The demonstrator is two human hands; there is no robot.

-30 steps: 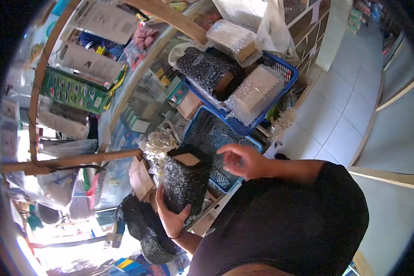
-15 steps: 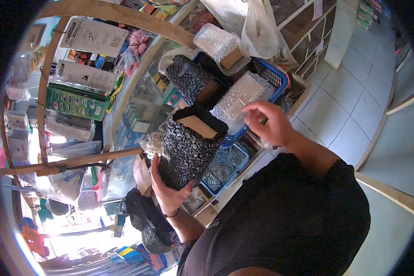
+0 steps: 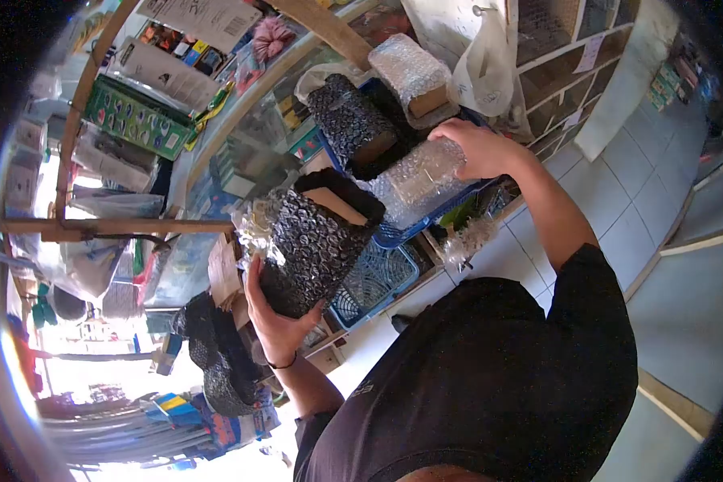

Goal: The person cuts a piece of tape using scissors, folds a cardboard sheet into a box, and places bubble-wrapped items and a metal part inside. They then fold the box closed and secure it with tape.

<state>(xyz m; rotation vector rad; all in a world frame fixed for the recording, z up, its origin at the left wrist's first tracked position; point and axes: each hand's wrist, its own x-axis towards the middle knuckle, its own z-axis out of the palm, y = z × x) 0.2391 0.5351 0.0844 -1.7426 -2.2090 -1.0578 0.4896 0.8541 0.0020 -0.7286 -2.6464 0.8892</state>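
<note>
- Your left hand [image 3: 281, 325] is grasping the black-wrapped package [image 3: 317, 253], thumb and fingers spreading around its near end.
- That package is tilting, its far end opening onto brown cardboard [image 3: 337, 205] inside the bubble wrap.
- A dark wristband [image 3: 283, 365] is circling your left wrist.
- Your right hand [image 3: 486, 150] is grasping the right end of the clear-wrapped package [image 3: 422, 181], fingers curling over it; how firmly, you cannot tell.
- This clear-wrapped package is lying in the dark blue basket [image 3: 426, 227], at the far side of the scene.
- To its left, a second black-wrapped package [image 3: 349, 120] is resting, and beyond, another clear-wrapped package [image 3: 410, 72] is showing its cardboard end.
- A white plastic bag [image 3: 484, 72] is hanging to the right of those packages.
- The lighter blue basket [image 3: 377, 277] is sitting nearer, partly hidden by the package in your left hand.
- Loose black bubble wrap [image 3: 217, 353] is draping to the left of your left wrist.
</note>
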